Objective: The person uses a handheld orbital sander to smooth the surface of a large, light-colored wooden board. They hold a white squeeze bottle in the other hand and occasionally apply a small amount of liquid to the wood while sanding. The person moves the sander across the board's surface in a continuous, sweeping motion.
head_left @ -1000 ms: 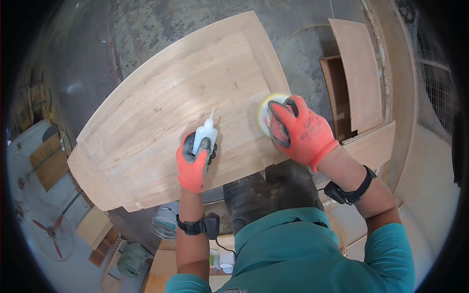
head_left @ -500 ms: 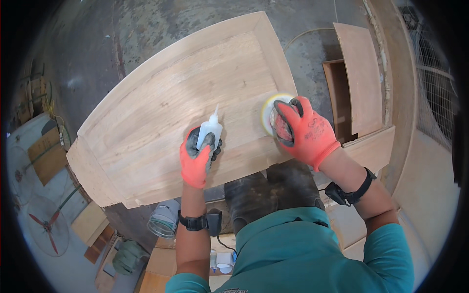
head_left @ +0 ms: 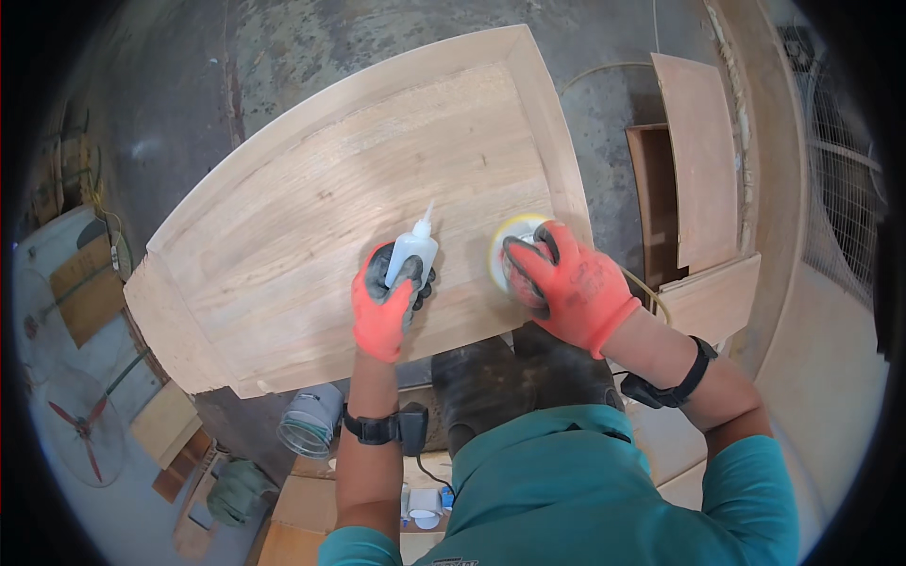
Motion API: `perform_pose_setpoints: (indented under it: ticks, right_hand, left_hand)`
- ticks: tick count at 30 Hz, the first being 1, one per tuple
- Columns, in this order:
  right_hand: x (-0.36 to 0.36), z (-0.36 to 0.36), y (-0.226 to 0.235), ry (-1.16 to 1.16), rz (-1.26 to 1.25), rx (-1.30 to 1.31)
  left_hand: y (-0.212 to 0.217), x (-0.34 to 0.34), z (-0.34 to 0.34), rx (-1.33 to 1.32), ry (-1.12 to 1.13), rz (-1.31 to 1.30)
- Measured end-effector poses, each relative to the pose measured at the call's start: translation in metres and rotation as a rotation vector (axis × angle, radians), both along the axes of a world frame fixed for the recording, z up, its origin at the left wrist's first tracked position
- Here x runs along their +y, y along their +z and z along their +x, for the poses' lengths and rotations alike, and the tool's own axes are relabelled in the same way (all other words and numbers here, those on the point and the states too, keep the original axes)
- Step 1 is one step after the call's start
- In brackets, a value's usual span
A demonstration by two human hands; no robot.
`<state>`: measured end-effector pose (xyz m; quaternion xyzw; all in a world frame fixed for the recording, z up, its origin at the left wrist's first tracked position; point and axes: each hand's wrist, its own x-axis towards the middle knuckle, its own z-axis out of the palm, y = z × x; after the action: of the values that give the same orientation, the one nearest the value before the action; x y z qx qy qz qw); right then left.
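Note:
A large pale wooden panel (head_left: 359, 198) with a raised frame lies flat in front of me. My left hand (head_left: 385, 304), in an orange and black glove, grips a small white glue bottle (head_left: 412, 251) with its nozzle pointing up and away, over the panel's near part. My right hand (head_left: 566, 283), gloved the same way, presses on a round sander with a yellow pad (head_left: 508, 247) that rests on the panel near its right frame edge. Each wrist wears a black band.
Wooden boards and a brown box-like cabinet part (head_left: 698, 170) stand to the right on the concrete floor. A round metal tin (head_left: 310, 423) sits below the panel's near edge. A fan (head_left: 75, 424) and wood offcuts (head_left: 165, 424) lie at lower left.
Both hands have shifted slightly to the right along the panel, the sander going with the right hand and the bottle with the left.

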<state>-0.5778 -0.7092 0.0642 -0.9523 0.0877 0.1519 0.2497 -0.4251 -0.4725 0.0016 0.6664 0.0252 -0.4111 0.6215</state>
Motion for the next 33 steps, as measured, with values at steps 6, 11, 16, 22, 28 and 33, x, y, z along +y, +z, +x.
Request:
perform_pose_setpoints:
  ticks: [6,11,16,22,28,33]
  right_hand:
    - [-0.004,0.015,-0.002,-0.075,0.021,0.013]
    - [0.005,0.015,-0.007,-0.034,0.009,-0.017]
    - [-0.006,0.028,-0.01,-0.064,0.007,-0.042]
    - [0.025,-0.005,-0.005,0.099,0.021,0.06]
    - [-0.025,0.042,-0.01,-0.196,0.014,-0.1]
    - [-0.021,-0.015,-0.011,-0.01,0.037,-0.106]
  left_hand:
    - [-0.003,0.0,0.001,-0.02,0.001,0.005]
    - [0.001,-0.001,0.001,0.012,-0.004,-0.003]
    - [-0.006,0.009,0.0,-0.016,-0.006,-0.021]
    - [-0.004,0.005,0.001,-0.023,0.002,-0.006]
    - [-0.006,0.01,-0.002,-0.01,0.026,-0.022]
    - [-0.01,0.005,-0.005,0.039,0.076,-0.018]
